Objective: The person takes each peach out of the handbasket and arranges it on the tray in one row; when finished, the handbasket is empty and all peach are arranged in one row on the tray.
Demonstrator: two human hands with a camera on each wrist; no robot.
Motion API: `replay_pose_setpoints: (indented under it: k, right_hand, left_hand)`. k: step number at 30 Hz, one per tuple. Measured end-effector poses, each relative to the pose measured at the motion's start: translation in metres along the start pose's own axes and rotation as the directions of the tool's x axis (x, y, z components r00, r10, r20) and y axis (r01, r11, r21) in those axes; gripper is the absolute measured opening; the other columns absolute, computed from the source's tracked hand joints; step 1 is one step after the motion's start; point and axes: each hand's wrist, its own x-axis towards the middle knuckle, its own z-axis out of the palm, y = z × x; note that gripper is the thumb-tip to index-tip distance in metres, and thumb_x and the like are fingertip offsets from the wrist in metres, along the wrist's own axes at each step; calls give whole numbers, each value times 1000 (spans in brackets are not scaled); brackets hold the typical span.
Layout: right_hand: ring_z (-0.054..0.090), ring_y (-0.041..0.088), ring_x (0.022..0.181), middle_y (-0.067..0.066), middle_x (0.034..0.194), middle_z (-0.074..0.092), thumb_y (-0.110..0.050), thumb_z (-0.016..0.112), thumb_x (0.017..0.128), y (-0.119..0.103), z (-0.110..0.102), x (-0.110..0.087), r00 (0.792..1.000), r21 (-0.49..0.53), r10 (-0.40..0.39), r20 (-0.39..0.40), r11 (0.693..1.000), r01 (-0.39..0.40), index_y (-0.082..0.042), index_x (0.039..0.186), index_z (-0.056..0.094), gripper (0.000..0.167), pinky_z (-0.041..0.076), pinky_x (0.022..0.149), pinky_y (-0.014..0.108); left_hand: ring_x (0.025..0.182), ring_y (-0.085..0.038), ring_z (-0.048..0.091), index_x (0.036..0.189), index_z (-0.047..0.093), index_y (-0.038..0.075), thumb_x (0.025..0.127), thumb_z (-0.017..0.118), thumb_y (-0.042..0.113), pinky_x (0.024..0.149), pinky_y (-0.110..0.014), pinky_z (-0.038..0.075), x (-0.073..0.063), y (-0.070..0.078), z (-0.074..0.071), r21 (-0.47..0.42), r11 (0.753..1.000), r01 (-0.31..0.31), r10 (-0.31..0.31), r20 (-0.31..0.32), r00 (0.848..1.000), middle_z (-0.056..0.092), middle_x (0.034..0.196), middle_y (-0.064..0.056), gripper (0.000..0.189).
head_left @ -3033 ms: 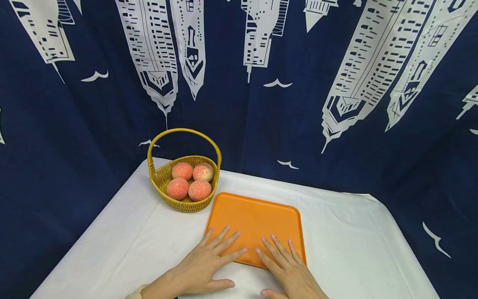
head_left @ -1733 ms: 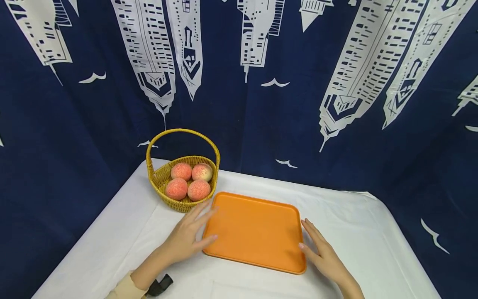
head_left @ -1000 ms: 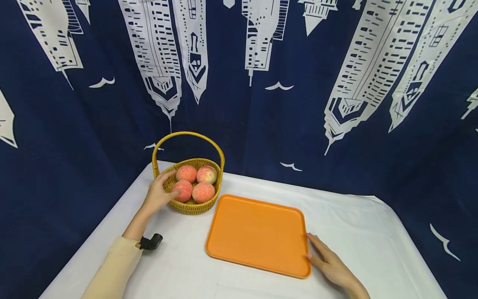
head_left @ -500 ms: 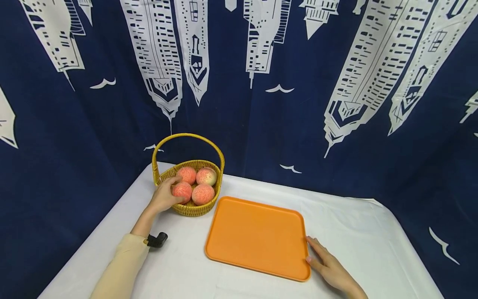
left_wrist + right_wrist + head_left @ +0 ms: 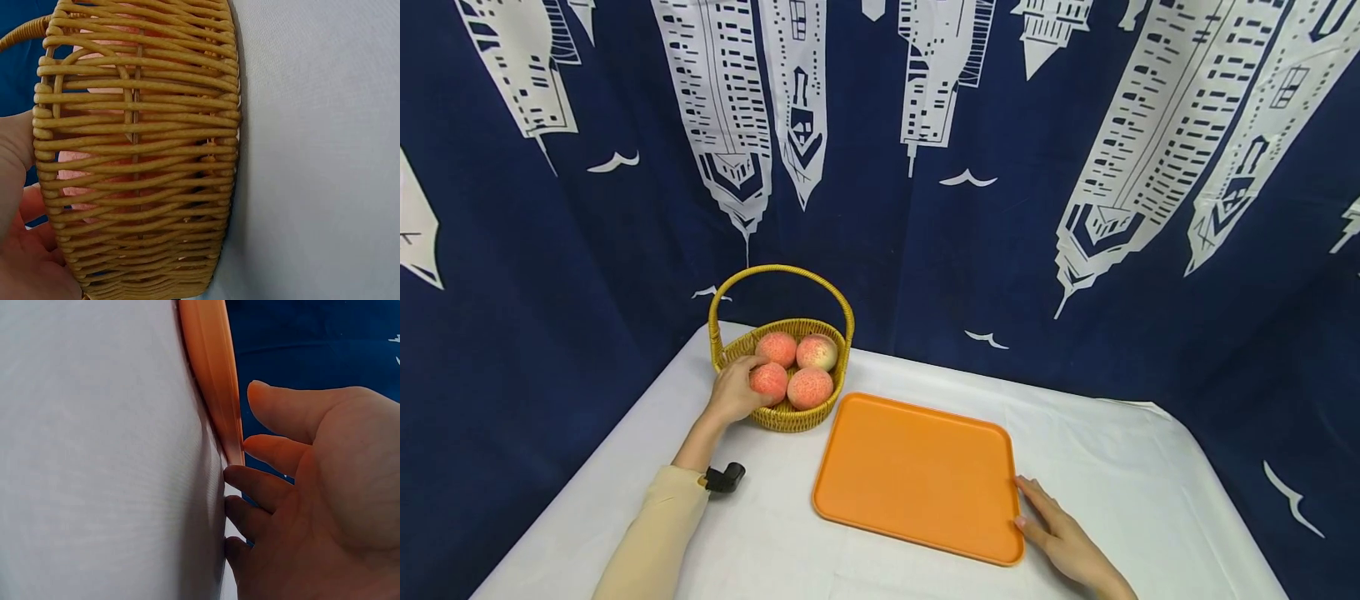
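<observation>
In the head view, a yellow wicker basket [image 5: 790, 421] with a tall handle holds several pink-orange peaches. My left hand [image 5: 733, 393] reaches over its left rim, thumb and fingers around both sides of the front-left peach [image 5: 769, 382]. In the left wrist view the woven wall of the basket [image 5: 144, 150] hides most of that grip, and pink shows through the gaps. My right hand [image 5: 1063, 537] lies at the right edge of an orange rectangular tray [image 5: 917, 475]. Its fingers are extended and relaxed; in the right wrist view the fingertips [image 5: 253, 445] are by the tray rim.
A white cloth covers the table [image 5: 760, 533], and a dark blue curtain [image 5: 880, 250] with white buildings and birds hangs behind it. A black strap device [image 5: 726, 477] sits on the left wrist. The basket stands just behind and left of the tray.
My left hand has gone from the tray to the basket and closed around the front-left peach. My right hand has moved from the tray's front to its right edge and stays there.
</observation>
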Motion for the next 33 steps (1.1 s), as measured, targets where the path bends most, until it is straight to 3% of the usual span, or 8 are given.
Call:
replay_pose_setpoints:
  k: [9, 20, 33]
  right_hand:
    - [11, 46, 147, 24, 159, 20, -36, 57, 97, 1, 1, 1, 1000, -12, -19, -23, 1000, 19, -8, 153, 32, 67, 8, 113, 69]
    - [11, 47, 147, 25, 159, 20, -35, 57, 97, 0, 1, -2, 1000, -18, -25, -9, 1000, 25, -8, 153, 31, 67, 12, 112, 70]
    - [10, 46, 147, 24, 159, 19, -35, 57, 97, 1, 1, -2, 1000, -16, -20, -8, 1000, 19, -9, 153, 31, 67, 10, 112, 70]
  left_hand:
    - [126, -47, 46, 127, 57, -8, 69, 83, 7, 107, -60, 32, -1, 1, 3, -28, 1000, 4, -5, -39, 999, 55, 131, -30, 65]
    - [130, -46, 44, 131, 54, -7, 70, 81, 6, 105, -59, 40, -5, 4, 2, -199, 979, 42, -61, -89, 994, 49, 139, -29, 68]
    - [134, -42, 41, 133, 54, -2, 70, 81, 7, 106, -58, 40, -11, 32, -5, -250, 968, 1, -28, -107, 994, 48, 143, -24, 69]
